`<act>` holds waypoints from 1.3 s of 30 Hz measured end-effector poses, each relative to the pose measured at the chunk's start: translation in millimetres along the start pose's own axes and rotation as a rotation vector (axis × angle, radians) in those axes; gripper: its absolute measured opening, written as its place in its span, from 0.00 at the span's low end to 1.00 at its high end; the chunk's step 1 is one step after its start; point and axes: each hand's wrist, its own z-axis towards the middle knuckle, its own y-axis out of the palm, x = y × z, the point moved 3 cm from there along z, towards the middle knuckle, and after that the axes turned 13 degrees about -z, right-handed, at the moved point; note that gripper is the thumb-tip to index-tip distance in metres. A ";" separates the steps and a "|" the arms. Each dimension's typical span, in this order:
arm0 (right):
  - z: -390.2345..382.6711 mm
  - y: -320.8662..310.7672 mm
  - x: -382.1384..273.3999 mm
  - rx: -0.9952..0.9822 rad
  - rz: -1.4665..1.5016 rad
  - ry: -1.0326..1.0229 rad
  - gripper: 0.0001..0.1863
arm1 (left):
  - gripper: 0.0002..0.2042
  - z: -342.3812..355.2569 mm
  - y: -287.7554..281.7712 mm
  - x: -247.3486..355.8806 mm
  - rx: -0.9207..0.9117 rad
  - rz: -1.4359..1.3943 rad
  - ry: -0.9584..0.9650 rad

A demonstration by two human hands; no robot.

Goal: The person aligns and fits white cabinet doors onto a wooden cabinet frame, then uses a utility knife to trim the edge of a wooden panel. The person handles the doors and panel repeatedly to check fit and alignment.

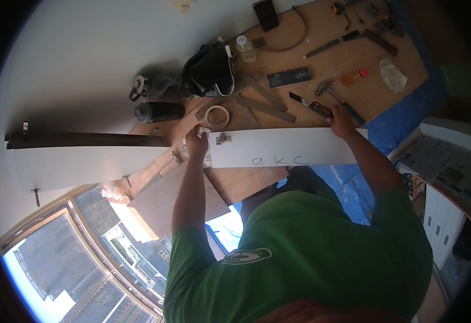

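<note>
A long white panel [292, 144] lies across the near edge of the workbench, with dark handwriting on its face and a metal hinge [223, 138] near its left end. My left hand [196, 142] is closed at that end, gripping crumpled whitish wrapping [203, 131] that hangs down beside the panel. In my right hand [343, 123] is a utility knife [316, 106], its dark blade pointing left and away over the bench. That hand is over the panel's right end; I cannot tell whether it touches it.
Beyond the panel, the wooden bench [343, 24] carries a tape roll [217, 116], a hammer [343, 101], wood strips [266, 109], a sharpening-stone-like block [288, 77], bottles [246, 49] and a black bag [208, 70]. Another white panel [85, 164] with hinges stands at left. Blue sheeting [348, 188] covers the floor.
</note>
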 end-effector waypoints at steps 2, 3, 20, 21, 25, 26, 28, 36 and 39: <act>5.5 6.8 -3.9 -0.033 -0.038 0.000 0.19 | 0.21 -10.6 -7.8 -8.9 -0.028 0.039 -0.092; 7.3 8.6 -5.4 -0.031 -0.010 -0.008 0.20 | 0.22 -13.8 -11.9 -9.0 -0.013 0.020 -0.059; 23.0 34.7 -8.6 -0.033 -0.092 -0.006 0.23 | 0.05 -7.8 -35.6 14.3 -0.075 0.429 0.004; 23.1 34.3 -9.7 -0.023 -0.089 -0.014 0.23 | 0.05 -10.9 -42.2 13.3 -0.050 0.407 0.023; 22.6 33.0 -14.1 0.002 -0.077 0.009 0.23 | 0.05 -15.3 -71.6 8.0 0.064 0.190 0.076; 22.1 32.3 -14.8 0.015 -0.070 0.016 0.24 | 0.05 -15.1 -75.9 6.2 0.093 0.121 0.051; 21.5 31.2 -16.4 0.028 -0.071 0.018 0.25 | 0.05 -12.2 -77.7 4.8 0.113 -0.025 0.030; 17.4 28.0 -12.6 0.037 -0.072 0.027 0.28 | 0.08 11.2 -59.6 7.7 0.140 -0.028 0.124; 11.0 25.0 -5.9 0.115 0.003 0.020 0.30 | 0.15 6.5 -71.7 0.6 0.146 -0.057 0.120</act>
